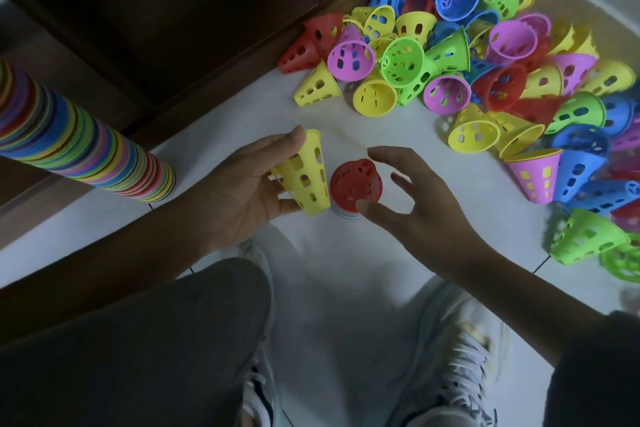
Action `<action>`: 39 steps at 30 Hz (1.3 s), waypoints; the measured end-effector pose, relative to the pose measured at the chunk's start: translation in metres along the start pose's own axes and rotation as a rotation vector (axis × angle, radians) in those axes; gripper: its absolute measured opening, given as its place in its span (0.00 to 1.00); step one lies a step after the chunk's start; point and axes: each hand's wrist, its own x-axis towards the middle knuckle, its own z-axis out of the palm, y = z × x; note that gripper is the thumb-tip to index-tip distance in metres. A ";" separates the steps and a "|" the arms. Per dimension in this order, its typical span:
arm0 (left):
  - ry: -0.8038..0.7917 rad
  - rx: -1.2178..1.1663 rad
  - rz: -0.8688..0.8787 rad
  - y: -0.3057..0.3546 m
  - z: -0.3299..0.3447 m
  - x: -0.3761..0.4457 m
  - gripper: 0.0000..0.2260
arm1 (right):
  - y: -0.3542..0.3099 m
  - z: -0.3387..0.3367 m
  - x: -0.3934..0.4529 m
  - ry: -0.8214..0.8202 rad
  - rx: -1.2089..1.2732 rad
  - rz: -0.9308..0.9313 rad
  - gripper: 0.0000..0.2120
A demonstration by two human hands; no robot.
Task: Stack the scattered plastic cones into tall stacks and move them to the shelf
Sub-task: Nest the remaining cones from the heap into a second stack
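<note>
My left hand (242, 191) grips a perforated yellow cone (304, 173); my right hand (412, 198), fingers spread, hovers by the red cone (355, 185).

The scattered cones (485, 55) at far right are smooth, bright plastic pierced with holes, like the tall stack (79, 146) at left. The floor (346, 270) is pale, smooth tile. The shelf (156, 17) looks dark matt wood. Trousers (138, 357) are grey cloth.

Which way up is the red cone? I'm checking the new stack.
Upright: the red cone shows its narrow perforated top to the camera, wide rim down.
</note>
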 end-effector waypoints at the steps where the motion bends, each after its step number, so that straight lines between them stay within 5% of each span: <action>1: 0.013 0.017 0.029 0.001 0.004 0.000 0.22 | -0.004 -0.002 -0.002 -0.005 -0.012 -0.010 0.29; 7: 0.016 0.262 0.178 0.004 0.025 -0.001 0.26 | -0.022 -0.007 -0.012 0.029 -0.240 -0.199 0.37; 15: -0.042 0.593 0.432 -0.002 0.043 -0.004 0.20 | -0.026 -0.014 -0.015 0.252 -0.394 -0.470 0.23; 29: -0.042 0.851 0.517 0.003 0.019 0.012 0.22 | -0.040 -0.021 -0.006 0.337 -0.309 -0.417 0.19; 39: 0.164 1.033 0.514 0.008 -0.016 0.048 0.07 | -0.012 -0.009 0.004 0.062 -0.489 -0.272 0.20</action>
